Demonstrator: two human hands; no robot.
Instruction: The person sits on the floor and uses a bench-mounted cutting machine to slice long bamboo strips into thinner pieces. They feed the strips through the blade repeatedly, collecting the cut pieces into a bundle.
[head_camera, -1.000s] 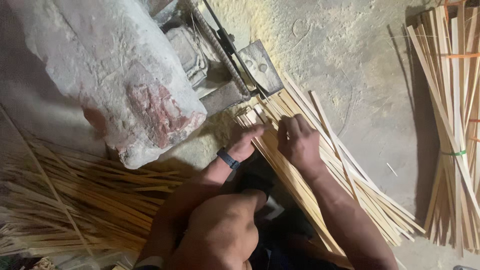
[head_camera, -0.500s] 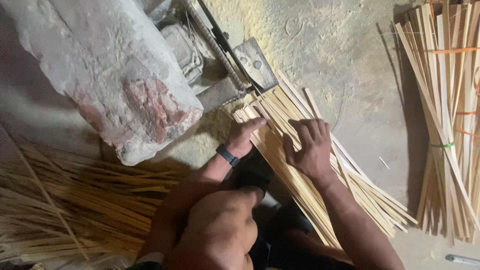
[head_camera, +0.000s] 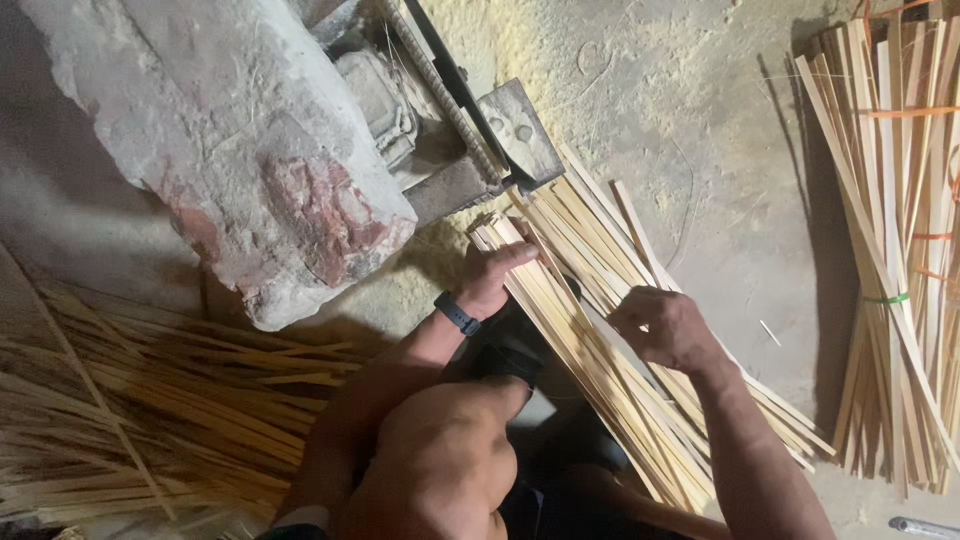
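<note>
I see my left hand (head_camera: 492, 272) with fingers pressed flat on the bamboo strips (head_camera: 600, 340), pale yellow, thin, flat, fanned on the floor (head_camera: 700, 150) by the metal machine (head_camera: 470, 130). My right hand (head_camera: 665, 325) pinches some strips mid-bundle.

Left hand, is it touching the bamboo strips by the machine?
Touching. The head view shows the left hand with fingers laid across the top of the bamboo strips.

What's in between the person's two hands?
In the head view, pale flat bamboo strips fill the stretch: the left hand presses on their near edge, and the right hand rests further along the same pile.
</note>
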